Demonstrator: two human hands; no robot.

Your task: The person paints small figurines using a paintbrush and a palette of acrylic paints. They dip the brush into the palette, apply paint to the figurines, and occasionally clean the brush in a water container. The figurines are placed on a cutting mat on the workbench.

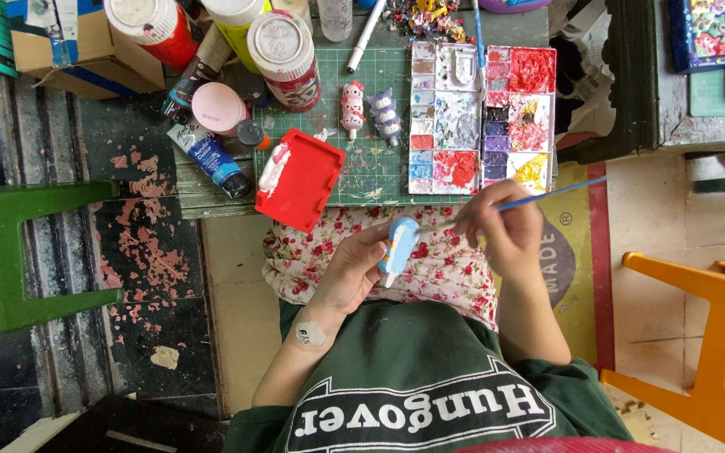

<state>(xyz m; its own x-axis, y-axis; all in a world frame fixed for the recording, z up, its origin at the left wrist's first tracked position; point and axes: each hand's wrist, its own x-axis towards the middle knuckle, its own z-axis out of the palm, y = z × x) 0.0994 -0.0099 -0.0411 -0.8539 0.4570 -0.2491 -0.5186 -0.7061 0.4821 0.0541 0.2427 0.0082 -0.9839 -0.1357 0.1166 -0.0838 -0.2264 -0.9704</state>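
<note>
Paint palette (482, 117) and red tray (302, 180) lie beyond the held figurine (399, 246).

The lid (299, 178) lies left of the palette (480, 117) on the mat (379, 164).

We wear a dark green short-sleeved shirt (430, 369) with large white block lettering and a white arched outline printed across its front. Over the lap we wear a white garment (446, 268) patterned with small red flowers. Both forearms are bare. A small pale adhesive patch (310, 335) with dark markings sits on the left forearm.
</note>
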